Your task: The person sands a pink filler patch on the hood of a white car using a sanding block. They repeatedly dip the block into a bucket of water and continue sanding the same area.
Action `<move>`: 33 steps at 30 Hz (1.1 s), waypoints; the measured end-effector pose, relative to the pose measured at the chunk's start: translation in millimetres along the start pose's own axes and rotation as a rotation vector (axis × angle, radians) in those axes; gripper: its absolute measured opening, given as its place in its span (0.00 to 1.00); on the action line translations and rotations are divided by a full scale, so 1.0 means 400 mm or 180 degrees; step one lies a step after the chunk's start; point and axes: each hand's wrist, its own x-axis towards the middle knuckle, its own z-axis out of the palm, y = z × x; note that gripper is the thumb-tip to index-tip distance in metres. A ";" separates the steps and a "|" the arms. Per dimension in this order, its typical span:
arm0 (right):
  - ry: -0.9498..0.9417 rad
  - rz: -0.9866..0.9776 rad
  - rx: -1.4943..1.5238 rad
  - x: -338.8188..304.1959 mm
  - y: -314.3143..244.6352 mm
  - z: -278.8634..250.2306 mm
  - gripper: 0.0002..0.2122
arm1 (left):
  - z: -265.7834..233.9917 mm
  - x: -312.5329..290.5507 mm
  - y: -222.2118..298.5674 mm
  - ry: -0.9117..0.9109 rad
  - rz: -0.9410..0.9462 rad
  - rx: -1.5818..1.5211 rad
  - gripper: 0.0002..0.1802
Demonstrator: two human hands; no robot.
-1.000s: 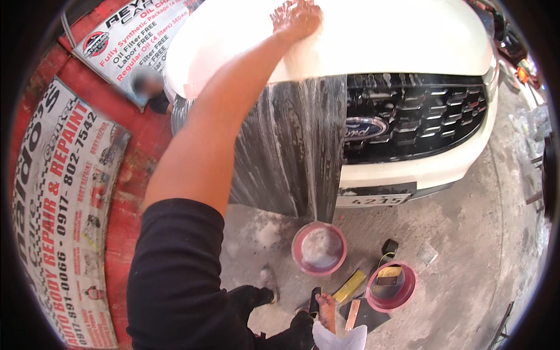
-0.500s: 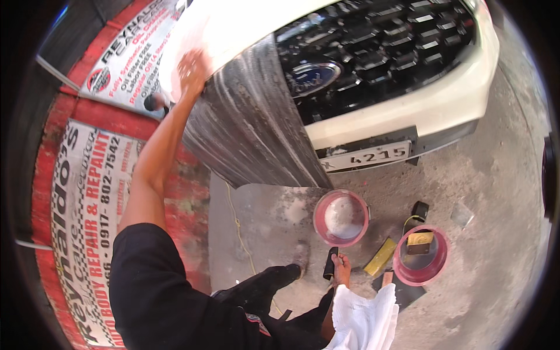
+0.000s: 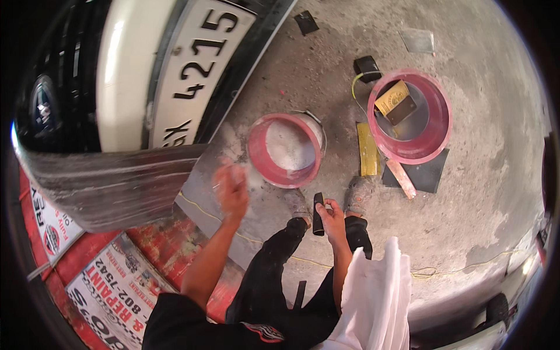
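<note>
My right hand (image 3: 331, 217) grips a black sanding block (image 3: 318, 214) above the floor, between my feet. Motion smears my left hand (image 3: 232, 189), so its fingers are not distinct. It hovers at the lower left of a pink bucket (image 3: 254, 153) that has a whitish, cloudy surface inside. To the left is the front end of a white car (image 3: 125, 70), its lower corner covered by a grey-streaked dark sheet (image 3: 116, 186). A white cloth (image 3: 373, 291) hangs beside my right arm.
A second pink bucket (image 3: 434, 149) at the right holds a yellow-and-brown block (image 3: 396, 102) and water. Around it lie a yellow strip (image 3: 367, 151), a dark flat sheet (image 3: 429, 175), a wooden stick (image 3: 401, 178) and a black piece (image 3: 367, 68). A yellow cord (image 3: 256, 238) crosses the floor.
My left hand has left the car's white panel and come down toward the pink bucket. The view has swung right and downward. My right hand still holds the sanding block.
</note>
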 end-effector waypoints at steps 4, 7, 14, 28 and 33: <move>-0.0075 -0.0370 0.0102 0.014 -0.019 -0.007 0.15 | 0.568 -0.095 -0.190 -0.1242 -0.0571 -0.0674 0.09; 0.0165 -0.0450 0.0230 -0.008 -0.034 -0.017 0.14 | 0.887 -0.018 -0.227 -0.2939 -0.0303 0.0607 0.15; -0.0185 -0.0324 0.0269 -0.018 -0.005 0.003 0.12 | 1.016 -0.309 -0.240 -0.3334 -0.1511 -0.0154 0.21; -0.0256 -0.0384 0.0226 -0.140 -0.111 -0.223 0.09 | -0.535 0.017 -0.112 -0.1865 -0.1539 -0.1679 0.20; 0.1241 -0.0474 -0.1210 -0.193 -0.206 -0.360 0.14 | -1.038 0.205 -0.188 0.1715 -0.0463 0.0885 0.23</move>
